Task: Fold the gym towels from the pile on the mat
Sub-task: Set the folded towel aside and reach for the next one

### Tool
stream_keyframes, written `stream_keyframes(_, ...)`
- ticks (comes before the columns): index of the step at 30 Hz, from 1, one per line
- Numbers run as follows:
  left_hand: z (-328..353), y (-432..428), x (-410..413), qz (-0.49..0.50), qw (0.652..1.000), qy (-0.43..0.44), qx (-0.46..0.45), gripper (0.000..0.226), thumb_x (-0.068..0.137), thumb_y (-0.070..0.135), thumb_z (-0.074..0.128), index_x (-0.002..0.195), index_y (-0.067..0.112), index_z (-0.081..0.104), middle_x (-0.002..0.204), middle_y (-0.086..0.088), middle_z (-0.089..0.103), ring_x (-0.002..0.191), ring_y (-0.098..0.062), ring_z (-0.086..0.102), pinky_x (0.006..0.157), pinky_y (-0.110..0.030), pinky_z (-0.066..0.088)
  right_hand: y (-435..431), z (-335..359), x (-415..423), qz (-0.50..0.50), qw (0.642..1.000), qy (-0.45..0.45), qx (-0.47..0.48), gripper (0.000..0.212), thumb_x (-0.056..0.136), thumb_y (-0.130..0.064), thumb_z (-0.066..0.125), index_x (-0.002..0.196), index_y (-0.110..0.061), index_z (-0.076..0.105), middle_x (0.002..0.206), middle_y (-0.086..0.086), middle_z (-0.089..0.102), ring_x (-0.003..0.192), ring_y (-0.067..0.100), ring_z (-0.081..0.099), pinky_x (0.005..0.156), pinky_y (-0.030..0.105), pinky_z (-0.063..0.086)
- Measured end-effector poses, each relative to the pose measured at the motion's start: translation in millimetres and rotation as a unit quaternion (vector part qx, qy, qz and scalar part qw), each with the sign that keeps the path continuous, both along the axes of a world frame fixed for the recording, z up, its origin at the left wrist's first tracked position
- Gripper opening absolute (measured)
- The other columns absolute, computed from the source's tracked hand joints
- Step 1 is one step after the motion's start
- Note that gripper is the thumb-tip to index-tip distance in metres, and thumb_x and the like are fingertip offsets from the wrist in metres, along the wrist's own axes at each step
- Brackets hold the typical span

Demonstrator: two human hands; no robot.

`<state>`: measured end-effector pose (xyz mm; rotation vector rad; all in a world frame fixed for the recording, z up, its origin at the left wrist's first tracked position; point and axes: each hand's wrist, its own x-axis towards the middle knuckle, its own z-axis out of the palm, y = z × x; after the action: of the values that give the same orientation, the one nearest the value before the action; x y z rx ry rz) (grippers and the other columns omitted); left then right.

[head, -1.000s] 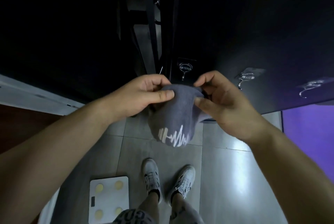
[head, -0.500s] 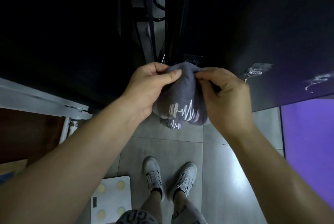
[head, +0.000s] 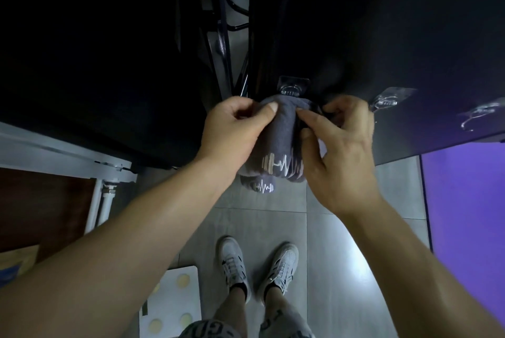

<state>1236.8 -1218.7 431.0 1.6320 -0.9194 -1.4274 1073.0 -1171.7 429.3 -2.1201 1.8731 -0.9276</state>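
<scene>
A grey gym towel with a white dumbbell-and-pulse logo hangs bunched between my hands, its top just under a clear wall hook. My left hand pinches the towel's upper left edge between thumb and curled fingers. My right hand grips the upper right edge, fingers curled round the cloth. A second logo shows on a lower fold of the towel.
Two more clear hooks sit on the dark wall to the right. A white scale lies on the grey tiled floor beside my white shoes. A white metal frame stands at left, a purple panel at right.
Both hands have carried the towel up and toward the wall, close under the hook. The towel is more bunched, with a second logo now showing below.
</scene>
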Motion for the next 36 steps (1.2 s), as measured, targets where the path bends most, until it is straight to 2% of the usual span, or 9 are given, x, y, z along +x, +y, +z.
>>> stream_keyframes(4,-4,4,-3,0.07,0.99,-0.087,-0.09,0.033,0.076,0.032,0.086,0.095,0.026,0.06,0.103,0.0,0.065,0.088,-0.004,0.064,0.073,-0.014,0.05,-3,3,2,0.072,0.991,-0.089,0.066,0.035,0.097,-0.017,0.051,0.13,-0.007,0.06,0.121,0.005,0.052,0.11,0.026,0.055,0.093,0.041,0.05)
stream_keyframes(8,-1,3,-1,0.008,0.968,-0.152,-0.199,0.011,0.084,0.022,0.08,0.088,0.025,0.07,0.091,0.001,0.068,0.081,-0.007,0.063,0.074,-0.019,0.053,-6,4,0,0.096,0.993,-0.041,0.059,0.041,0.103,-0.028,0.047,0.139,-0.01,0.057,0.122,0.007,0.052,0.112,0.025,0.054,0.094,0.037,0.049)
stream_keyframes(14,-9,18,10,-0.118,0.915,-0.235,-0.304,0.027,0.101,0.02,0.058,0.124,0.012,0.07,0.117,0.002,0.063,0.11,-0.011,0.063,0.095,-0.03,0.052,-11,6,0,0.076,0.996,-0.002,0.049,0.045,0.105,-0.034,0.038,0.137,-0.011,0.06,0.112,0.01,0.052,0.101,0.026,0.053,0.085,0.041,0.05)
stream_keyframes(19,-16,37,17,-0.236,0.915,-0.203,-0.257,0.053,0.104,0.032,0.043,0.156,0.025,0.035,0.144,0.008,0.042,0.136,-0.01,0.044,0.111,-0.033,0.043,-10,13,5,0.054,0.985,-0.104,0.124,0.043,0.104,-0.037,0.038,0.138,-0.022,0.06,0.113,-0.006,0.046,0.112,0.018,0.051,0.096,0.028,0.045)
stream_keyframes(21,-16,37,17,-0.244,0.924,-0.18,-0.235,0.054,0.104,0.035,0.042,0.157,0.029,0.034,0.144,0.012,0.041,0.137,-0.009,0.043,0.112,-0.035,0.043,-7,13,6,0.033,0.964,-0.2,0.174,0.044,0.101,-0.035,0.039,0.138,-0.027,0.059,0.116,-0.015,0.044,0.123,0.01,0.044,0.107,0.019,0.035)
stream_keyframes(24,-15,34,16,-0.24,0.915,-0.222,-0.238,0.056,0.101,0.044,0.037,0.155,0.026,0.038,0.141,0.011,0.044,0.135,-0.004,0.041,0.113,-0.033,0.04,-1,8,12,0.022,0.97,-0.176,0.168,0.045,0.1,-0.036,0.036,0.14,-0.033,0.056,0.115,-0.018,0.038,0.123,0.0,0.034,0.106,0.007,0.021)
stream_keyframes(27,-14,32,14,-0.238,0.919,-0.233,-0.211,0.06,0.099,0.05,0.033,0.154,0.027,0.038,0.137,0.012,0.044,0.134,-0.005,0.041,0.112,-0.032,0.041,-5,3,12,0.026,0.965,-0.194,0.173,0.044,0.1,-0.037,0.036,0.137,-0.034,0.059,0.114,-0.019,0.038,0.123,0.005,0.036,0.11,0.018,0.026)
stream_keyframes(31,-17,37,12,-0.217,0.947,-0.153,-0.178,0.056,0.101,0.051,0.033,0.154,0.033,0.037,0.144,0.016,0.038,0.138,0.002,0.037,0.115,-0.027,0.035,-2,0,1,0.031,0.917,-0.362,0.165,0.038,0.097,-0.033,0.042,0.126,-0.035,0.065,0.121,-0.01,0.051,0.128,0.024,0.047,0.114,0.042,0.037)
stream_keyframes(36,-32,50,7,-0.197,0.974,-0.027,-0.108,0.069,0.098,0.062,0.034,0.159,0.031,0.023,0.163,0.017,0.025,0.148,0.005,0.023,0.125,-0.039,0.023,9,-19,-3,0.031,0.915,-0.369,0.162,0.041,0.103,-0.025,0.043,0.141,-0.016,0.054,0.135,0.003,0.048,0.133,0.014,0.045,0.112,0.024,0.035)
